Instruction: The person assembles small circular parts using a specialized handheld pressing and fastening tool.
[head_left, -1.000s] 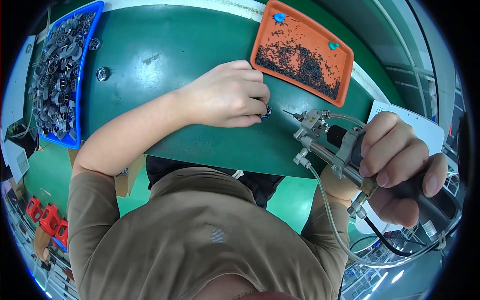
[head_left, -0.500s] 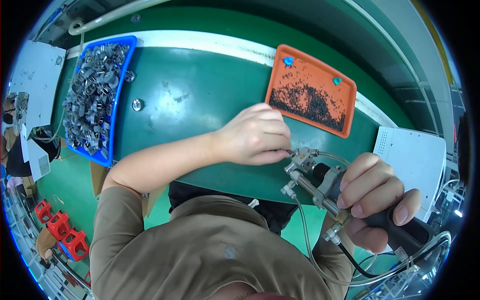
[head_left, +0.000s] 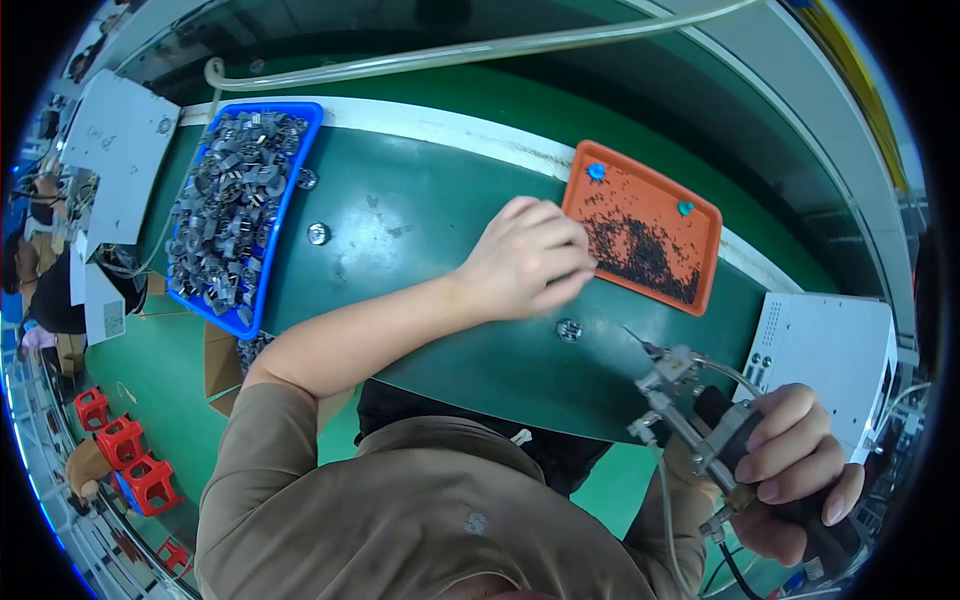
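Observation:
My right hand (head_left: 800, 465) is wrapped round the black grip of a dispensing gun (head_left: 705, 440) with a metal valve body, clear tubes and a thin needle tip pointing to the upper left. Close to the left edge of an orange tray (head_left: 712, 250), my left hand (head_left: 530, 262) hovers with its fingers curled together; the fingertips are partly hidden, so anything between them does not show. Tiny black pieces (head_left: 640, 250) lie scattered in that tray. On the table between my left hand and the needle sits a small round metal part (head_left: 569, 330).
A blue tray (head_left: 268, 270) heaped with grey and metal parts (head_left: 225, 215) stands at the left. Two more round metal parts (head_left: 318, 233) lie beside it. A white machine box (head_left: 830, 350) stands at the right. Blue and green knobs (head_left: 596, 172) sit in the orange tray.
My left hand has left the gun's tip and risen toward the orange tray. The gun has shifted right and down with my right hand. The round metal part and needle now show.

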